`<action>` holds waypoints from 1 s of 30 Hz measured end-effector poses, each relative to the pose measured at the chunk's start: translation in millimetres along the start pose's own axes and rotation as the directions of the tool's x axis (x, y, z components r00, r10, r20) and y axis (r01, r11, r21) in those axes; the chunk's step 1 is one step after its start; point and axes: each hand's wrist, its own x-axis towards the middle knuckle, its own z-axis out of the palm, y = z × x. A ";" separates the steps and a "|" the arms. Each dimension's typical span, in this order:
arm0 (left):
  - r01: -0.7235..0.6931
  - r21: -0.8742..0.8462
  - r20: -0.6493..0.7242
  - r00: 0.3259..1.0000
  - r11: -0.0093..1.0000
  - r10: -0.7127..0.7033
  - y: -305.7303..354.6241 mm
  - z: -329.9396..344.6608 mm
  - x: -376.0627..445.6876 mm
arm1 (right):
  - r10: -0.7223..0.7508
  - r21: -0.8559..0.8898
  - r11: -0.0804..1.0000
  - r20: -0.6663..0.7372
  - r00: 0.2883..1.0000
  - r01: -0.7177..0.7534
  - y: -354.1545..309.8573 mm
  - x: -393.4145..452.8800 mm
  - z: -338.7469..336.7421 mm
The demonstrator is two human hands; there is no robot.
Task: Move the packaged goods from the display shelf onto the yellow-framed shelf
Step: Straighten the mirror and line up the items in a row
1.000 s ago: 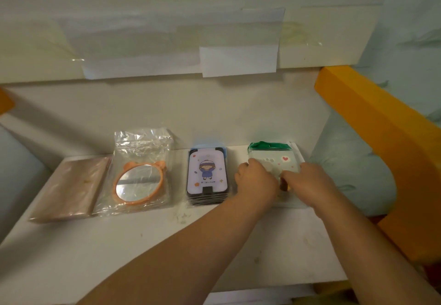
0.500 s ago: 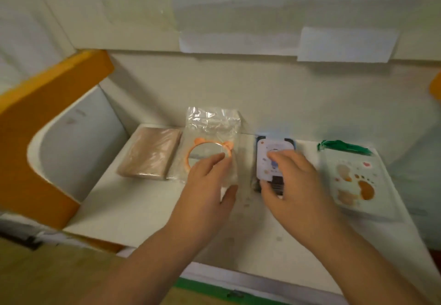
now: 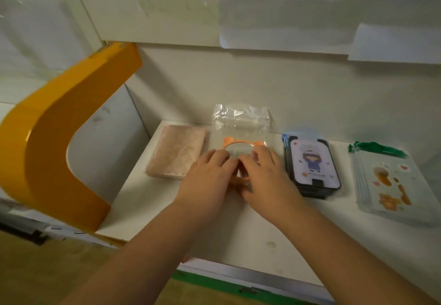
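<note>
On the white shelf [image 3: 238, 228], between a tan wrapped pack [image 3: 176, 154] to the left and a stack of cartoon-printed cards [image 3: 312, 163] to the right, lies the bagged orange mirror [image 3: 241, 137]. Both hands rest on its near half: the left hand [image 3: 210, 175] and right hand [image 3: 265, 175] lie side by side, fingers curled down onto the bag; whether they grip it yet I cannot tell. A clear sticker pack with a green top [image 3: 389, 180] sits at the far right. The yellow frame [image 3: 52, 142] curves at the left. The bag looks light, slick and crinkly, the mirror inside stiff and likely breakable, so taking the rim through the plastic seems safer than pinching the loose film.
</note>
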 end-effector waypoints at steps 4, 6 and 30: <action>-0.026 -0.021 0.030 0.999 0.999 0.026 -2.1 2.4 -3.1 | 0.019 0.062 0.998 -0.046 0.999 -0.016 1.7 -4.7 6.5; -0.045 -0.023 0.046 0.998 0.999 0.046 -5.0 4.2 -2.9 | 0.035 0.055 0.998 -0.062 0.997 -0.031 0.0 -5.6 10.3; -0.105 -0.123 -0.010 0.994 0.987 0.105 -55.7 -17.5 -12.4 | 0.103 -0.196 0.973 -0.098 0.990 -0.121 -25.1 -2.5 -7.2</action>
